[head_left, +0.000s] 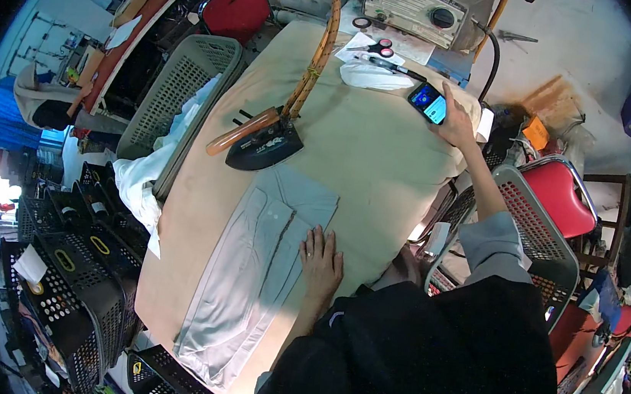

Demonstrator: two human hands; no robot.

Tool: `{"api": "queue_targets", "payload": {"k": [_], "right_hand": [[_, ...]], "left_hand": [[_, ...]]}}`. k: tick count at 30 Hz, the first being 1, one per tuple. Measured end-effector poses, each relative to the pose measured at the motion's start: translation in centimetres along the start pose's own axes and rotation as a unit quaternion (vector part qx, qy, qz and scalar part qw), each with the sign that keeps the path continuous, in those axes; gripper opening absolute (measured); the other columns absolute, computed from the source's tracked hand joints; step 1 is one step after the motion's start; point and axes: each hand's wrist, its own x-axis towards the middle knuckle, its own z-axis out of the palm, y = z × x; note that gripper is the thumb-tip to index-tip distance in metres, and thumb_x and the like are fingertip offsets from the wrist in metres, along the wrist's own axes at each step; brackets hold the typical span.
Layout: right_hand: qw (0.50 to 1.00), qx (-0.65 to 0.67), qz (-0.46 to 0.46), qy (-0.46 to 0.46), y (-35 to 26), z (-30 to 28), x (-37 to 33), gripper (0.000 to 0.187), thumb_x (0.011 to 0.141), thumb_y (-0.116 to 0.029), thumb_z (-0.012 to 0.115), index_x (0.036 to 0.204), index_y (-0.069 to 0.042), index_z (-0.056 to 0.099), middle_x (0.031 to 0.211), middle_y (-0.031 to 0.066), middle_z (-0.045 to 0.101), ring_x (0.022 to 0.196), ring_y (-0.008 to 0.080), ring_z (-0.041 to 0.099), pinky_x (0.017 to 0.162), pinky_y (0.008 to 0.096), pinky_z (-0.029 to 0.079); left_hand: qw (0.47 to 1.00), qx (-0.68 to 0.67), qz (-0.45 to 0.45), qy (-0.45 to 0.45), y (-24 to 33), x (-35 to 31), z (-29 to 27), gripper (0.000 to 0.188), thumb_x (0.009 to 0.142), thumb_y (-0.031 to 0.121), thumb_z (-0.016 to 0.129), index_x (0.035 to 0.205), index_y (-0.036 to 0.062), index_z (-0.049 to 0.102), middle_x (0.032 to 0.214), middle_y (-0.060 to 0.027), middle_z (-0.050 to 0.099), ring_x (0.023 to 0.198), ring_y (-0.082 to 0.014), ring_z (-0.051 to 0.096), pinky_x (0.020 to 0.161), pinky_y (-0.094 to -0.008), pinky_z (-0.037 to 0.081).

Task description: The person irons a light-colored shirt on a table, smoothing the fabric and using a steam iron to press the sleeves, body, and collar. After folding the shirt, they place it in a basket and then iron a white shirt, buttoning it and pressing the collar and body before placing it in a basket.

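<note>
A pair of folded light grey trousers (236,289) lies lengthwise on the padded beige ironing table (379,180). My left hand (321,263) rests flat on the right edge of the trousers, fingers spread, with a ring on one finger. At the table's far right corner, my right hand (459,122) grips a smartphone (427,102) by its right side, its screen lit. A black iron (265,146) with a wooden handle stands just beyond the trousers' far end. Its thick wrapped hose or cable (323,52) rises from it.
Scissors (381,48), a black pen-like tool (394,67) and a white cloth (374,77) lie at the table's far edge, before a metal control box (420,8). A grey basket (219,48) of white cloth stands left, black crates (84,280) nearer. Right are a red chair (562,196) and grey basket (536,220).
</note>
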Motion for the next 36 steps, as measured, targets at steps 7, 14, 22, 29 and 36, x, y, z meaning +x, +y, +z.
{"api": "queue_targets", "payload": {"k": [7, 14, 22, 29, 36], "right_hand": [[1.000, 0.015, -0.004, -0.020, -0.2, 0.2, 0.9, 0.102, 0.055, -0.024, 0.073, 0.136, -0.015, 0.013, 0.115, 0.0240, 0.047, 0.104, 0.0378, 0.048, 0.088, 0.0409, 0.040], [0.992, -0.024, -0.098, 0.075, 1.1, -0.1, 0.3, 0.081, 0.065, -0.019, 0.070, 0.131, -0.012, 0.024, 0.120, 0.0174, 0.046, 0.107, 0.0342, 0.048, 0.087, 0.0386, 0.041], [0.808, 0.305, -0.173, 0.473, -18.8, -17.7, -9.0, 0.019, 0.078, -0.005, 0.059, 0.095, 0.002, 0.055, 0.086, 0.0095, 0.060, 0.076, 0.0116, 0.056, 0.069, 0.0241, 0.045], [0.628, 0.528, -0.404, 0.406, -26.6, -23.2, -20.1, 0.016, 0.077, -0.008, 0.057, 0.090, -0.001, 0.053, 0.085, 0.0087, 0.056, 0.072, 0.0152, 0.054, 0.066, 0.0257, 0.043], [0.644, 0.547, -0.426, 0.322, -27.6, -24.9, -22.9, 0.018, 0.077, -0.016, 0.055, 0.087, -0.003, 0.050, 0.083, 0.0090, 0.053, 0.073, 0.0165, 0.052, 0.065, 0.0283, 0.041]], "left_hand": [[1.000, 0.016, -0.001, -0.002, 0.2, 0.1, -0.5, 0.045, 0.083, 0.024, 0.044, 0.123, 0.0025, 0.042, 0.134, -0.0208, 0.029, 0.124, -0.0383, 0.026, 0.101, -0.0513, 0.016], [1.000, -0.018, 0.013, 0.008, 0.4, 0.2, -0.5, 0.041, 0.084, 0.022, 0.045, 0.121, 0.0025, 0.044, 0.132, -0.0210, 0.032, 0.123, -0.0388, 0.027, 0.101, -0.0506, 0.015], [0.887, -0.334, -0.010, 0.319, 0.5, 0.1, -17.5, 0.024, 0.089, 0.020, 0.044, 0.098, -0.0007, 0.052, 0.086, -0.0116, 0.058, 0.080, -0.0188, 0.055, 0.072, -0.0301, 0.045], [0.658, -0.389, 0.294, 0.574, 8.2, -6.5, -33.1, 0.030, 0.083, 0.031, 0.044, 0.091, 0.0032, 0.050, 0.088, -0.0123, 0.050, 0.084, -0.0221, 0.047, 0.075, -0.0365, 0.039], [0.637, -0.412, 0.288, 0.585, 9.3, -7.1, -32.9, 0.026, 0.081, 0.031, 0.047, 0.086, 0.0052, 0.052, 0.083, -0.0106, 0.049, 0.076, -0.0204, 0.044, 0.068, -0.0326, 0.036]]}}
